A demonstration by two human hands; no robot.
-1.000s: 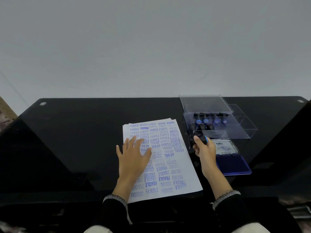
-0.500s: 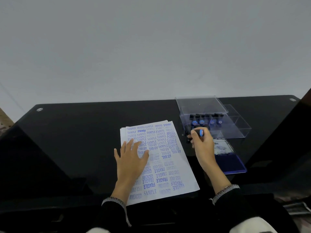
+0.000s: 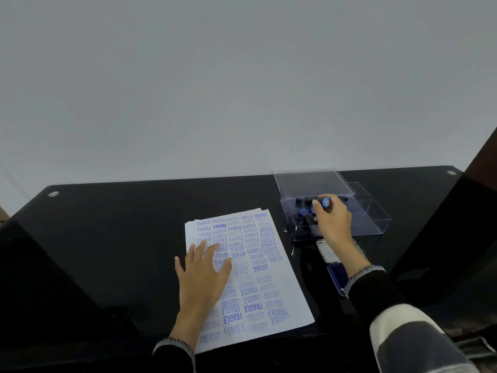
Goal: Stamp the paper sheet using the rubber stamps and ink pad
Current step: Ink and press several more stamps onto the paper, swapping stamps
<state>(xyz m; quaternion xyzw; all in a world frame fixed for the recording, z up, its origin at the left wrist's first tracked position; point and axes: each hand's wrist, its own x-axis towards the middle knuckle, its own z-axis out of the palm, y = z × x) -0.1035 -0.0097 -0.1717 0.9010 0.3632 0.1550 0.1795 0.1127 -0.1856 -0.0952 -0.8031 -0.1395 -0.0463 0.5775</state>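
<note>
Flat on the paper sheet (image 3: pixel 250 278), the left hand (image 3: pixel 204 275) lies with its fingers straight and a little spread, the palm over the left half of the page and the fingertips reaching toward its far left corner. It grips nothing; it only presses the sheet against the black bench (image 3: pixel 107 238). The sheet, which tops a thin stack, sits near the front edge of the bench at about its middle, and blue words such as SAMPLE, FRAGILE, AIR MAIL and AMENDED already cover nearly all of it.

To the right, toward the far right corner of the bench, stands a clear box (image 3: pixel 373 219) with its lid (image 3: pixel 312 181) propped behind it. Several black stamps (image 3: pixel 304 214) with blue caps lie inside at its left end. The right hand (image 3: pixel 333 224) reaches into that box, its fingers curled round one blue-capped stamp (image 3: pixel 322 203), held at the far side of the hand above the others. The ink pad (image 3: pixel 334 267) lies open just in front of the box, partly hidden under the right wrist, with its blue pad toward the front edge.

The step looks like an exchange of stamps at the box; whether this one is being put down or taken up cannot be told. If taken up, the next move would call for pressing its face squarely on the ink pad, then finding one of the few bare spots on the crowded sheet while the left hand keeps the paper from sliding.
</note>
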